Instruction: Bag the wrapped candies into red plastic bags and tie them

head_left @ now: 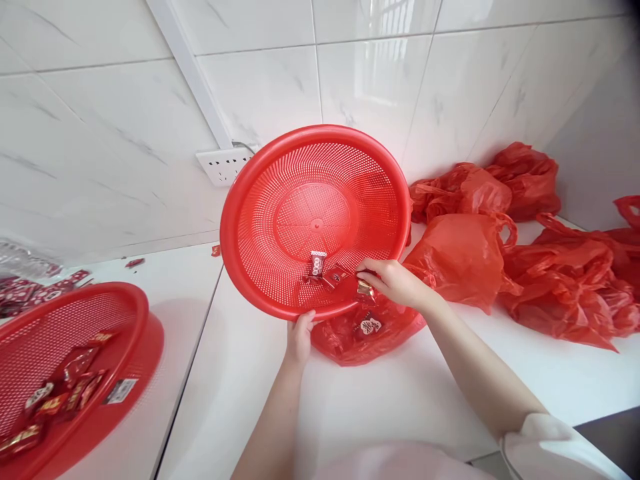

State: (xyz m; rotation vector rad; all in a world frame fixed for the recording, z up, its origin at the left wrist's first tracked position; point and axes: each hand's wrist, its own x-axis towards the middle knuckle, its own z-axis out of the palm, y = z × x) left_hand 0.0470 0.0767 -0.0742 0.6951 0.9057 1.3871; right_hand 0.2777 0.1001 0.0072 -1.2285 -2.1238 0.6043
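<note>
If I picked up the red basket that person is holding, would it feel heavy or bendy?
The held red basket is probably light: it's full of holes, with few packets inside. Its thick rim suggests it would be fairly stiff. With it tilted, the packets might slide.

In the middle of the frame there is a tilted basket (231, 230), and a few packets (317, 264) lie in its lower part. Just under its lower right rim is an open bag (345, 350), which also has a packet (370, 325) inside. At the lower left, another basket (143, 300) stands on the table (240, 373) with more packets (75, 363) in it; behind it, at the left edge, lies a heap of packets (25, 293). A seam (186, 380) in the table runs between the two baskets. On the right side, several bags (453, 253) are grouped on the table. Behind everything is the wall (260, 93), where a socket panel (213, 167) sits partly behind the middle basket.
</note>
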